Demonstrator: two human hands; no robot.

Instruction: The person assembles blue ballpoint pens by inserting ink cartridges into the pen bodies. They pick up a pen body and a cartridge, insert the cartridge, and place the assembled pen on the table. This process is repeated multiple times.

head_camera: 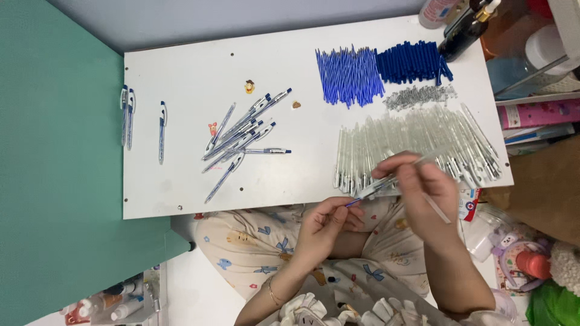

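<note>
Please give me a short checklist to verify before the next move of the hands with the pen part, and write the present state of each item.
1. Right hand holds a clear barrel firmly: ok.
2. Left hand has the blue tip at the barrel's end: ok, it pinches there.
3. Tip aligned straight with barrel: cannot tell, too small.
4. Spare clear barrels within reach on the board: ok.
5. Blue refills and springs sorted in separate piles: ok.
6. Finished pens kept apart from the parts: ok.
</note>
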